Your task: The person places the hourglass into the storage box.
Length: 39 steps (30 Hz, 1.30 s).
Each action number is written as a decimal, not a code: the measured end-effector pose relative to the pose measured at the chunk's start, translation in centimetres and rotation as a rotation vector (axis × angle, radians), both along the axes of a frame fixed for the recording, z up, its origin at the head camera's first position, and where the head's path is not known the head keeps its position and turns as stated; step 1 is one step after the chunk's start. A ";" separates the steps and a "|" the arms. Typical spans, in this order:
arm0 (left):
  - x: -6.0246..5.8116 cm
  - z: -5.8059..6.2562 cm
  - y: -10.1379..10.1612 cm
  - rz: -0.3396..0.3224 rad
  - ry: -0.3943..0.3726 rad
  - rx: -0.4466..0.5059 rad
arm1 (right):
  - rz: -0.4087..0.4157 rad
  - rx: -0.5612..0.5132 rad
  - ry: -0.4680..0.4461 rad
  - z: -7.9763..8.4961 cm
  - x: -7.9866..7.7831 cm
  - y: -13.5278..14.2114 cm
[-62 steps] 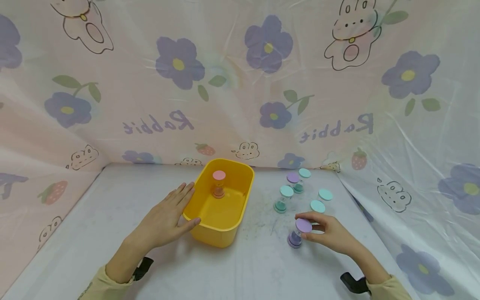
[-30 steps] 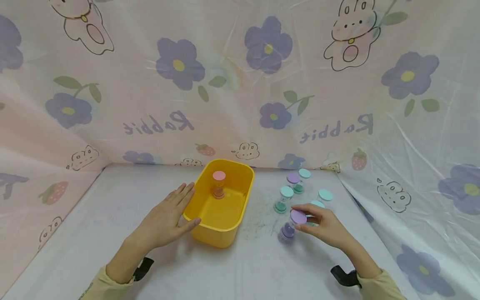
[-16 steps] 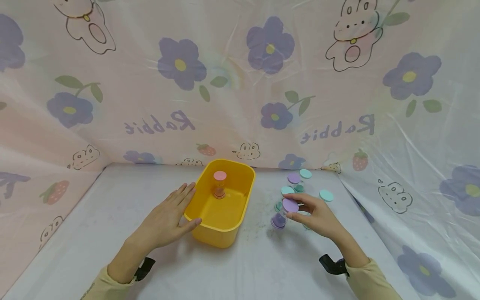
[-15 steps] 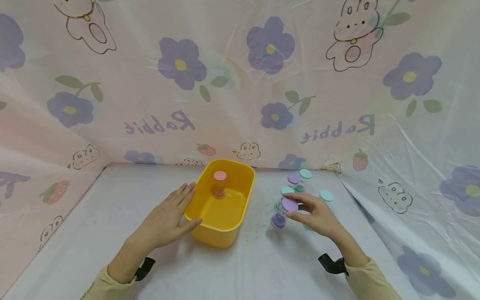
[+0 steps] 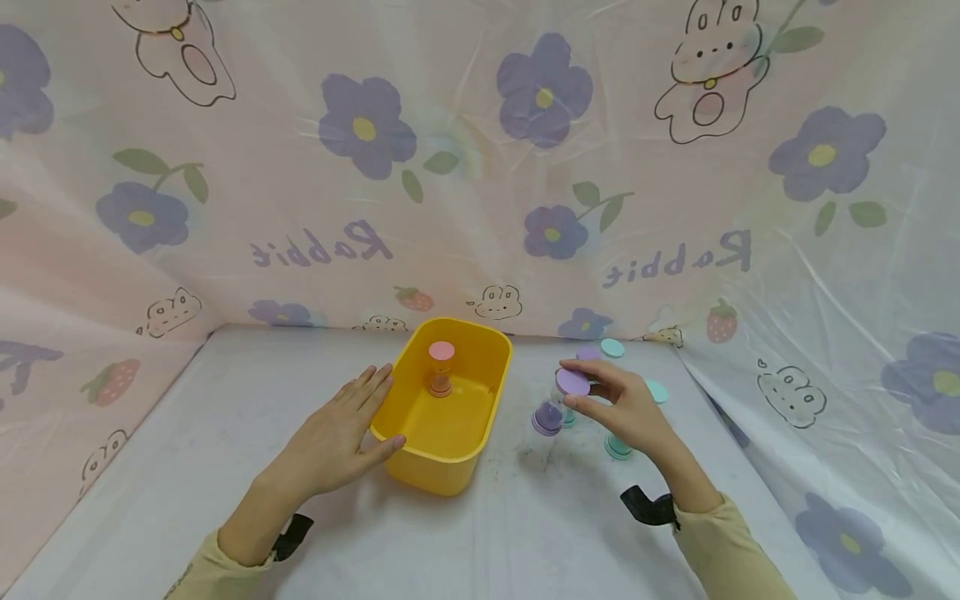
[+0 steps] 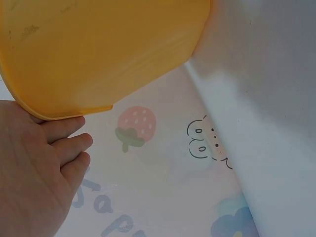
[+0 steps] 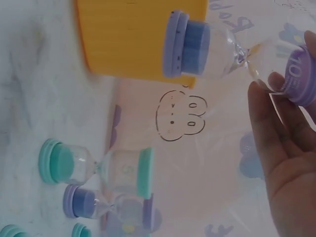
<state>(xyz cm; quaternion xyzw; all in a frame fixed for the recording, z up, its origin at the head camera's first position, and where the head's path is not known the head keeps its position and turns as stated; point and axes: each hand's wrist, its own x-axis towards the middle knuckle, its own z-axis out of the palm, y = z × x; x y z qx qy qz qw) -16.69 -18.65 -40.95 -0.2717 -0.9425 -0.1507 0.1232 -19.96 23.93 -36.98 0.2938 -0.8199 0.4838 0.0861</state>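
A purple-capped hourglass [image 5: 548,417] with purple sand is held by its top cap in my right hand [image 5: 626,408], tilted and raised off the table. The right wrist view shows that hourglass [image 7: 196,48] with a "10" on the cap gripped by the fingers. My left hand [image 5: 330,437] lies with straight fingers along the left rim of a yellow bin [image 5: 442,479]. In the left wrist view, the fingers of the left hand [image 6: 37,168] touch the bin's outer wall [image 6: 108,54]. Inside the bin stands a pink-capped hourglass [image 5: 441,353].
Several hourglasses stand at the right, partly hidden by the right hand: a teal one [image 5: 617,447] below it, teal caps [image 5: 612,348] behind it, and another purple cap [image 5: 588,353]. The right wrist view shows a teal hourglass [image 7: 144,173] marked "5". A printed curtain [image 5: 450,208] backs the white table [image 5: 285,358].
My right hand has lifted the purple hourglass off the table and carried it up and to the left, past the teal ones. The left hand stays at the bin.
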 end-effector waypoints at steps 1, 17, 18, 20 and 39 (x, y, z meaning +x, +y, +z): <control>0.0 0.0 0.0 -0.001 0.005 0.002 | 0.002 -0.012 0.006 0.2 -0.1 -0.2; 0.0 0.2 0.1 -0.007 -0.004 -0.010 | -0.026 -0.102 0.050 3.6 -1.3 -2.4; 0.0 0.2 0.1 -0.007 -0.004 -0.010 | -0.026 -0.100 0.049 3.8 -1.4 -2.6; 0.0 0.2 0.1 -0.006 -0.008 -0.010 | -0.016 -0.100 0.048 4.1 -1.6 -3.0; 0.0 0.1 0.0 -0.011 -0.010 -0.011 | 0.179 -0.162 0.031 4.4 -4.5 -8.3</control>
